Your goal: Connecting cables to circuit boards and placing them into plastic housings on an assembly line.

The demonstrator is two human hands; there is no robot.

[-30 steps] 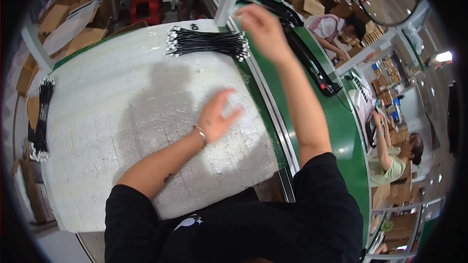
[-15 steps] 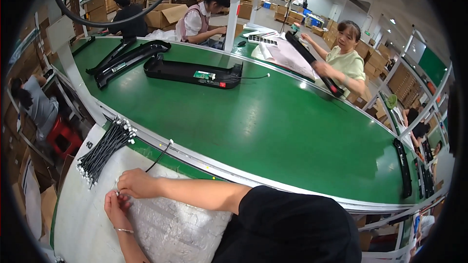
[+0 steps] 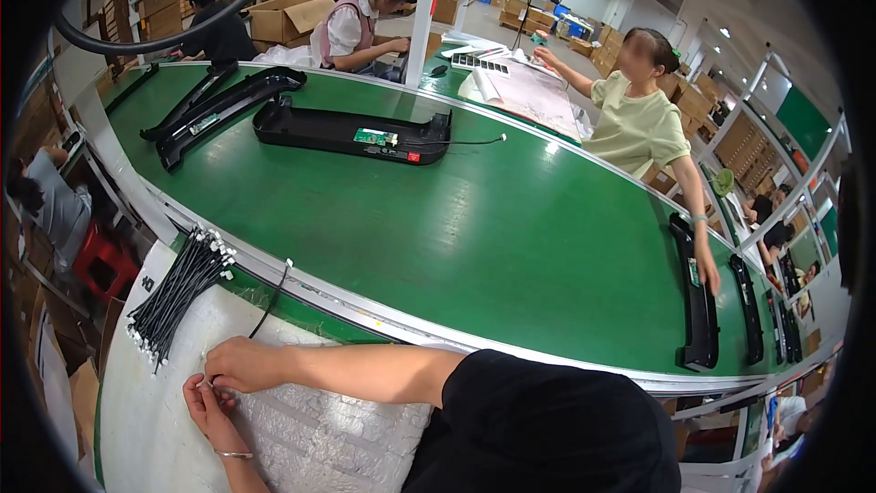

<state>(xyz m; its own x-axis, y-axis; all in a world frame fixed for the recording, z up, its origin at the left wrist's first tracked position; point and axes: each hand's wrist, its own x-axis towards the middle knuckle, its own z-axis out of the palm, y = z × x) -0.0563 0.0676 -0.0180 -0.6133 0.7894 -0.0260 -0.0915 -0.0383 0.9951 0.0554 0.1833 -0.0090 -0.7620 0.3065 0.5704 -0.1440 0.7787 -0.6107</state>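
Note:
A thin black cable [image 3: 269,309] with a white plug at its far end runs from my fingers up over the bench edge. My right hand [image 3: 242,364] is closed in a pinch on the cable's near end. Just below and touching it, my left hand [image 3: 212,413], with a bracelet at the wrist, pinches at the same end. The exact piece between the fingertips is mostly hidden. Beyond the hands lies a bundle of black cables [image 3: 178,297] with white plugs. Under both hands is a pale, wrinkled covered work surface [image 3: 328,415].
A green conveyor belt [image 3: 511,246] with a metal rail curves past the bench. On it rest a black housing [image 3: 351,135] with a circuit board, and more black housings [image 3: 228,114] at the left. At right, a co-worker [image 3: 639,119] reaches to another housing [image 3: 698,310].
The co-worker has put the long black housing down on the belt's right side. My hands stay pinched together on the cable end; the whole view has shifted slightly.

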